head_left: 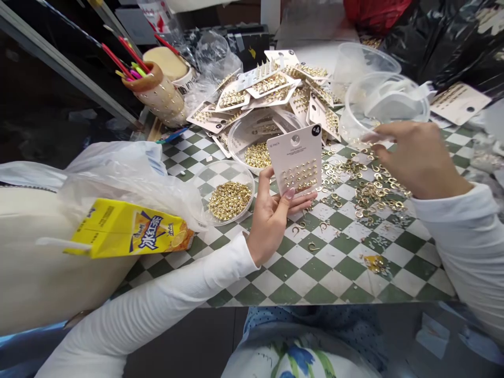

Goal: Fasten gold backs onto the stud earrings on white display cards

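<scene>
My left hand (pixel 271 218) holds a white earring card (pixel 296 152) upright, thumb in front and fingers behind. Rows of small gold earrings are fixed on the card's lower half, and a black "4" dot marks its top corner. Over on the right, my right hand (pixel 419 157) is at the front rim of a clear plastic tub (pixel 388 102). Its fingers are curled with thumb and forefinger close together; whatever they hold is too small to make out. Loose gold hoop earrings (pixel 378 189) lie scattered beneath and beside it.
Behind the held card rises a heap of filled earring cards (pixel 271 84). A round dish of gold studs (pixel 229 200) and a tub of gold pieces (pixel 258 155) stand left of it. A yellow drink carton (pixel 134 228) lies near a plastic bag (pixel 118 168). A pen cup (pixel 157 94) stands back left.
</scene>
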The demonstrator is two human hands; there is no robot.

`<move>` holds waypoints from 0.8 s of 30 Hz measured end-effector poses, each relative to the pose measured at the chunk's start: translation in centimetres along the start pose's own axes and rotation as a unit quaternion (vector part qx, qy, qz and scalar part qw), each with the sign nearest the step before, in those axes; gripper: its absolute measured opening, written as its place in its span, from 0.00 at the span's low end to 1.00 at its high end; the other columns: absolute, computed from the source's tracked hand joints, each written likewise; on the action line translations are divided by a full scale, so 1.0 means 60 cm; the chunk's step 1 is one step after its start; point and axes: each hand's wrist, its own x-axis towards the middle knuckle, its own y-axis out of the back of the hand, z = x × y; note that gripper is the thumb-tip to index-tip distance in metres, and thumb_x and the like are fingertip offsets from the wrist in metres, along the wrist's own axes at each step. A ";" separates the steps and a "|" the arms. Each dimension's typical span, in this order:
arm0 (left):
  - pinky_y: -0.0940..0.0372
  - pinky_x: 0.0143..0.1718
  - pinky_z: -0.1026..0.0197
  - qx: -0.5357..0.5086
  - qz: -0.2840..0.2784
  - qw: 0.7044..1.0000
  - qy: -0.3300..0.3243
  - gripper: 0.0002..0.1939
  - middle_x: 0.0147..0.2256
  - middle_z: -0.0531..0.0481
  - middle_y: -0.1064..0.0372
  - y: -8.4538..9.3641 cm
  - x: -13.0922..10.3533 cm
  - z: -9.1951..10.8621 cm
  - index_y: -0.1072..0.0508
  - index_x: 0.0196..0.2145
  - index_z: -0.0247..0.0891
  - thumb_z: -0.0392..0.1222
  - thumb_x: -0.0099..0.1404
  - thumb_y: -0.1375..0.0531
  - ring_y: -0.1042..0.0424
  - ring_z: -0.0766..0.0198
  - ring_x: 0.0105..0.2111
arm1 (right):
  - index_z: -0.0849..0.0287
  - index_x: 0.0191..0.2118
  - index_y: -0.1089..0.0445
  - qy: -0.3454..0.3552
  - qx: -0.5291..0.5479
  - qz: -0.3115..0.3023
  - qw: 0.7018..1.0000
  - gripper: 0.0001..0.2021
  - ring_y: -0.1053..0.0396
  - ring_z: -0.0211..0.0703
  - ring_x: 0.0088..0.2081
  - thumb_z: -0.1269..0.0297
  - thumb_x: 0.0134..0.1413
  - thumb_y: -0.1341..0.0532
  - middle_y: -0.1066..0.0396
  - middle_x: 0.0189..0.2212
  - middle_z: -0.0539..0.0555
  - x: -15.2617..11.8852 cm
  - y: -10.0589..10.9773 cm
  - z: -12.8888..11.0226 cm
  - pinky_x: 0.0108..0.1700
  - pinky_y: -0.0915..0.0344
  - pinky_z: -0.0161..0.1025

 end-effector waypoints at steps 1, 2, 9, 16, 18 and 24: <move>0.23 0.55 0.48 0.000 -0.001 1.000 -0.001 0.22 0.61 0.37 0.29 0.000 0.000 -0.001 0.48 0.62 0.45 0.39 0.75 0.44 0.17 0.53 0.49 | 0.58 0.50 0.19 -0.021 -0.020 0.006 1.000 0.16 0.23 0.54 0.45 0.69 0.60 0.40 0.18 0.42 0.62 -0.001 0.003 -0.003 0.46 0.30 0.49; 0.22 0.55 0.48 0.000 -0.001 1.000 -0.002 0.22 0.61 0.37 0.29 0.001 0.001 -0.002 0.48 0.62 0.45 0.40 0.75 0.44 0.17 0.52 0.48 | 0.57 0.50 0.19 -0.042 -0.039 0.010 0.998 0.15 0.23 0.55 0.44 0.68 0.60 0.39 0.18 0.41 0.62 -0.001 0.007 -0.006 0.44 0.30 0.49; 0.22 0.54 0.47 -0.002 0.001 1.000 -0.005 0.21 0.60 0.37 0.28 0.001 0.002 -0.002 0.48 0.60 0.45 0.40 0.75 0.43 0.17 0.52 0.47 | 0.62 0.50 0.19 -0.121 -0.084 0.038 0.988 0.14 0.25 0.65 0.53 0.65 0.61 0.36 0.21 0.48 0.71 -0.009 0.020 -0.013 0.52 0.33 0.61; 0.22 0.53 0.45 0.001 0.003 1.000 -0.007 0.23 0.56 0.39 0.24 -0.001 0.002 -0.001 0.47 0.61 0.45 0.41 0.74 0.41 0.17 0.52 0.47 | 0.58 0.49 0.21 0.087 0.089 0.090 0.988 0.13 0.26 0.62 0.54 0.70 0.59 0.36 0.22 0.50 0.64 -0.033 0.036 -0.049 0.57 0.32 0.60; 0.21 0.53 0.46 0.010 0.004 1.000 -0.012 0.25 0.56 0.39 0.24 0.000 0.002 -0.001 0.47 0.60 0.46 0.41 0.73 0.39 0.17 0.51 0.46 | 0.59 0.47 0.21 0.108 0.145 0.077 0.981 0.11 0.25 0.59 0.47 0.69 0.60 0.36 0.22 0.46 0.63 -0.039 0.038 -0.062 0.51 0.28 0.55; 0.19 0.48 0.49 0.027 -0.001 0.999 -0.018 0.29 0.48 0.45 0.20 0.002 0.002 -0.003 0.46 0.59 0.46 0.38 0.69 0.35 0.16 0.51 0.44 | 0.59 0.47 0.21 0.097 0.101 0.082 0.987 0.10 0.27 0.61 0.52 0.69 0.61 0.37 0.25 0.46 0.62 -0.039 0.022 -0.066 0.56 0.32 0.58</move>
